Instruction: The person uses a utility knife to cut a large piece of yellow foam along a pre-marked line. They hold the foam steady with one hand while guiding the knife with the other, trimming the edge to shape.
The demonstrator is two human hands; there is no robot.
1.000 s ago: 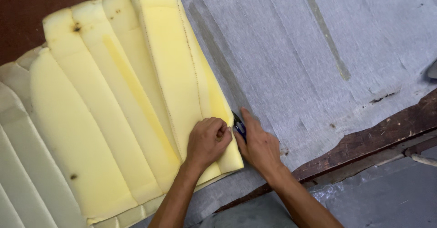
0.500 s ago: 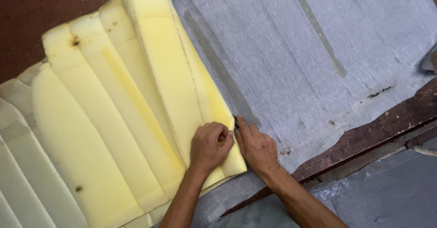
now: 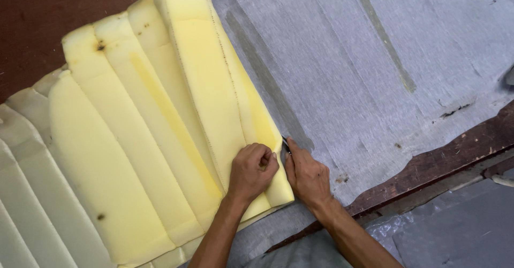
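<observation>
head view: one camera looking down on both hands at a work surface (image 3: 59,11).
foam: a yellow ribbed foam pad (image 3: 160,139) lies on the dark brown surface, its right edge lifted over a grey fabric sheet (image 3: 375,59).
left hand: the left hand (image 3: 252,170) is curled closed, gripping the foam's right edge near its lower corner.
right hand: the right hand (image 3: 306,174) is closed around a small dark tool (image 3: 285,145), its tip against the foam edge, resting on the fabric.
below: a grey sheet (image 3: 455,236) lies past the surface's worn wooden edge.
</observation>
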